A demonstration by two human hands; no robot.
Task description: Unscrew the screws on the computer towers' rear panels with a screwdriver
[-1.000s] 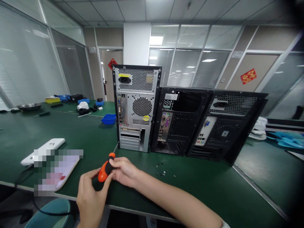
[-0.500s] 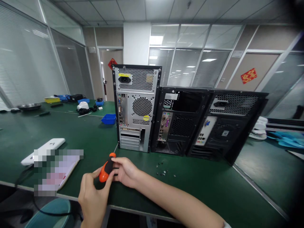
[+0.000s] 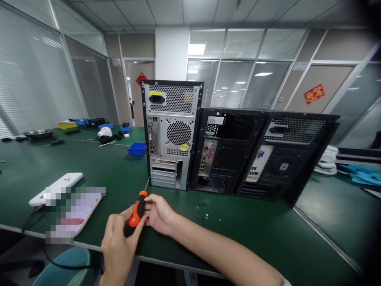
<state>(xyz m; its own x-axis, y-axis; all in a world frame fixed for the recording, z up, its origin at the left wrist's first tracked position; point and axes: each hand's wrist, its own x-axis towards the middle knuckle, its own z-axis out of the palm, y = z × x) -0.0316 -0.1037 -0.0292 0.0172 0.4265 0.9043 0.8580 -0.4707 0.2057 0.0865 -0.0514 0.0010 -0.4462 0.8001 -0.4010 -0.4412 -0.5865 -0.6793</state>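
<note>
Before the perforated-metal computer tower point(image 3: 171, 137), the left hand point(image 3: 118, 236) and right hand point(image 3: 160, 215) grasp a bulbous orange-and-black screwdriver point(image 3: 139, 208) with a slim shaft point(image 3: 147, 184).

Far side's blocked: tall silver-backed case point(image 3: 193, 119), middle black case point(image 3: 228, 157) and right-hand case point(image 3: 290, 163) stand side by side, packed close; way past is over or around. Best lane: green table point(image 3: 116, 167) left of the tall case, back to the blue tray point(image 3: 137, 149) just beside it. Screwdriver point(image 3: 141, 206) cuts across the lane's front; left hand point(image 3: 119, 234) and right hand point(image 3: 159, 212) crowd its handle. Right forearm point(image 3: 214, 242) bars the front edge; strip behind it is open except loose screws point(image 3: 207, 216). Phone point(image 3: 89, 206) and white device point(image 3: 58, 188) obstruct near left. Front right's open.
</note>
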